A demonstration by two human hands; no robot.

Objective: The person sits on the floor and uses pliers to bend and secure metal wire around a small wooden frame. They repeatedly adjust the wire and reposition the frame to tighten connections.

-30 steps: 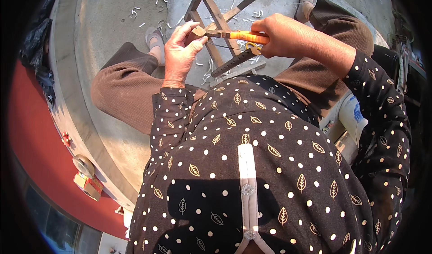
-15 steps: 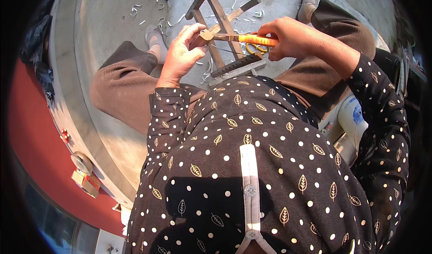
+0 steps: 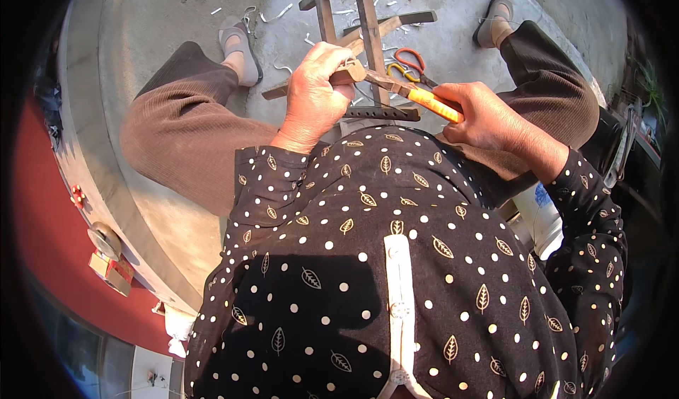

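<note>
My left hand [image 3: 315,96] is wrapped round the end of a wooden bar [image 3: 351,72], part of a wooden frame [image 3: 369,32] between my knees. In my right hand [image 3: 481,114] are pliers with orange handles [image 3: 433,103], closed round by the fingers. Their metal jaws [image 3: 387,83] touch or lie very near the bar's end; whether they grip anything is too small to tell. A thin dark cord hangs just below. Closer to me is a dark bar with a row of holes [image 3: 382,113]. Scissors with red and yellow handles [image 3: 409,61] lie beyond the pliers.
Curled white scraps [image 3: 277,13] are scattered over the concrete floor [image 3: 290,35]. My knees stand either side of the frame. A white bucket-like container [image 3: 539,218] is by my right thigh. At the left, a small box [image 3: 112,272] rests near a red surface [image 3: 49,208].
Both hands have shifted to the right and a little nearer me. The wooden frame has turned, and the pliers now slope down toward my right hand. More of the scissors shows.
</note>
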